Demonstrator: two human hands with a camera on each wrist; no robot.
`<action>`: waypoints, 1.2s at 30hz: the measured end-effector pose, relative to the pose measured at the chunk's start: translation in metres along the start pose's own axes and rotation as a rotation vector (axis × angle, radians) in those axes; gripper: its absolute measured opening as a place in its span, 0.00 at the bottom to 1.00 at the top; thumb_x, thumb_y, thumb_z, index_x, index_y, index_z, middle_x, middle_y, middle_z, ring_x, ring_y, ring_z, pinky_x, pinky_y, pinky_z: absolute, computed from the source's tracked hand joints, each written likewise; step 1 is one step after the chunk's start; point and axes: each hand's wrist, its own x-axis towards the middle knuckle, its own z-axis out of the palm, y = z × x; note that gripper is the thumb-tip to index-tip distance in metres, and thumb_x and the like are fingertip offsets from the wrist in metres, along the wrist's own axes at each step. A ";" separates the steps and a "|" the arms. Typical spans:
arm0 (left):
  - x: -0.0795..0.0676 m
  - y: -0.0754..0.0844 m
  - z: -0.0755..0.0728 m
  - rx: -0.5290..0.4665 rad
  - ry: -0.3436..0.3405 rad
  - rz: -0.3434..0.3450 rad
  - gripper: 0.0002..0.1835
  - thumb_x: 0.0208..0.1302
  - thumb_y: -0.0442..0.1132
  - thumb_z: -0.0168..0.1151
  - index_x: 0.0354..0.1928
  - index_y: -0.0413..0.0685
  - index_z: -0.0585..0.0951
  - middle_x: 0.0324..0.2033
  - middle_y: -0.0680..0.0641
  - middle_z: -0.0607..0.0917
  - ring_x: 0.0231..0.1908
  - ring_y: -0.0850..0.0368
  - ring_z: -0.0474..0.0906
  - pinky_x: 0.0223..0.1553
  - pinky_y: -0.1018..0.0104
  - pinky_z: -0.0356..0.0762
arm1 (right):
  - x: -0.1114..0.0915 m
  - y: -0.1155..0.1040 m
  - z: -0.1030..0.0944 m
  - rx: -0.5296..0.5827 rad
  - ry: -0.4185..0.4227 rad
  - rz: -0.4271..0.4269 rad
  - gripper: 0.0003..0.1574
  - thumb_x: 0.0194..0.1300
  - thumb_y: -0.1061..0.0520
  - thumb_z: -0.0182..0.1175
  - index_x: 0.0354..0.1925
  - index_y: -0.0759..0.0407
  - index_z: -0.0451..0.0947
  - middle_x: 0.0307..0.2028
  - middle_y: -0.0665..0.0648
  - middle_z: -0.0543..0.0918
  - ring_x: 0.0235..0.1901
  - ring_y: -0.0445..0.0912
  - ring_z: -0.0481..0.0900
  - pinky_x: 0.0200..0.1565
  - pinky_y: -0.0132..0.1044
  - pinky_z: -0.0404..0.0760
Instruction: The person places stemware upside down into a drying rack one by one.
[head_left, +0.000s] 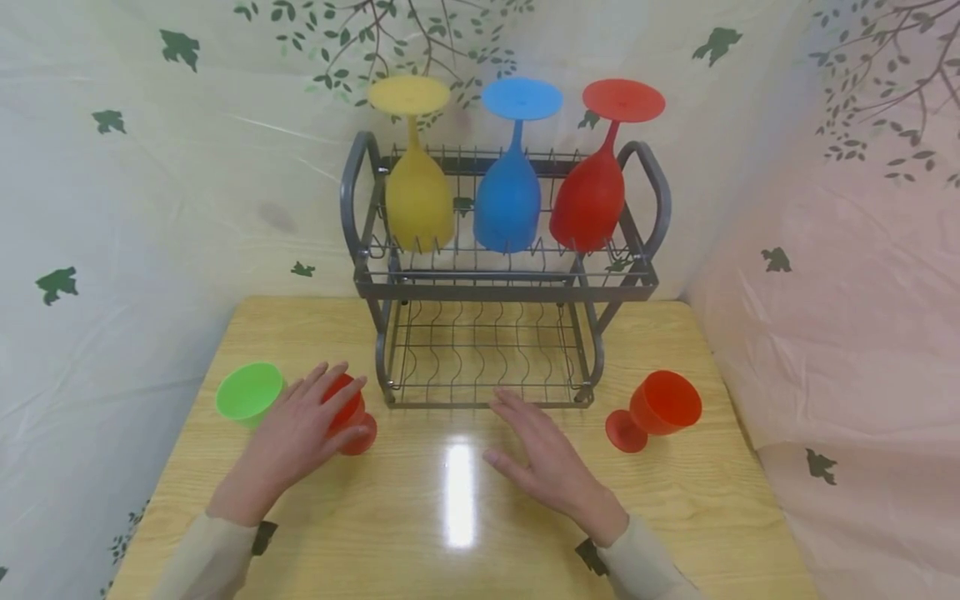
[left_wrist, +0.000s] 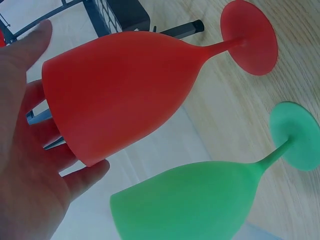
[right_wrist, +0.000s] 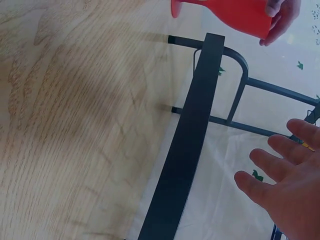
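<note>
My left hand point(head_left: 300, 425) hovers over the rim of an upright red goblet point(head_left: 360, 436) at the left of the table, partly hiding it. In the left wrist view its fingers are spread around the mouth of that red goblet point(left_wrist: 125, 90), not curled round it; contact is hard to tell. Just left of it stands a green goblet point(head_left: 250, 393), seen from the side in the left wrist view. My right hand point(head_left: 551, 462) holds nothing, its fingers loosely extended above the table before the rack's front edge. Another red goblet point(head_left: 666, 403) stands to its right.
A dark two-tier dish rack point(head_left: 510, 292) stands at the back of the wooden table point(head_left: 420, 517). On its upper tier, yellow point(head_left: 420, 200), blue point(head_left: 507, 200) and red point(head_left: 588, 200) goblets rest upside down. A leaf-patterned sheet point(head_left: 150, 183) hangs behind and at the sides.
</note>
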 end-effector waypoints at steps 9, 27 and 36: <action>-0.003 0.004 -0.002 0.006 -0.002 -0.017 0.35 0.62 0.48 0.76 0.69 0.46 0.77 0.65 0.32 0.75 0.66 0.30 0.69 0.62 0.32 0.73 | 0.000 0.000 0.002 0.003 0.010 0.006 0.43 0.76 0.36 0.55 0.74 0.64 0.66 0.78 0.61 0.62 0.75 0.59 0.63 0.72 0.61 0.63; -0.016 0.026 -0.011 -0.097 0.093 -0.089 0.35 0.60 0.54 0.76 0.66 0.46 0.80 0.62 0.34 0.78 0.59 0.33 0.76 0.53 0.37 0.82 | -0.004 0.002 0.006 0.037 0.041 0.036 0.41 0.75 0.42 0.59 0.74 0.64 0.65 0.78 0.61 0.61 0.75 0.59 0.62 0.72 0.62 0.63; -0.017 0.033 -0.010 -0.173 0.114 -0.160 0.34 0.60 0.52 0.77 0.66 0.47 0.78 0.60 0.35 0.79 0.52 0.35 0.81 0.47 0.40 0.86 | -0.003 0.003 0.006 0.056 0.078 0.035 0.42 0.77 0.37 0.54 0.74 0.64 0.66 0.79 0.56 0.60 0.75 0.58 0.62 0.72 0.61 0.64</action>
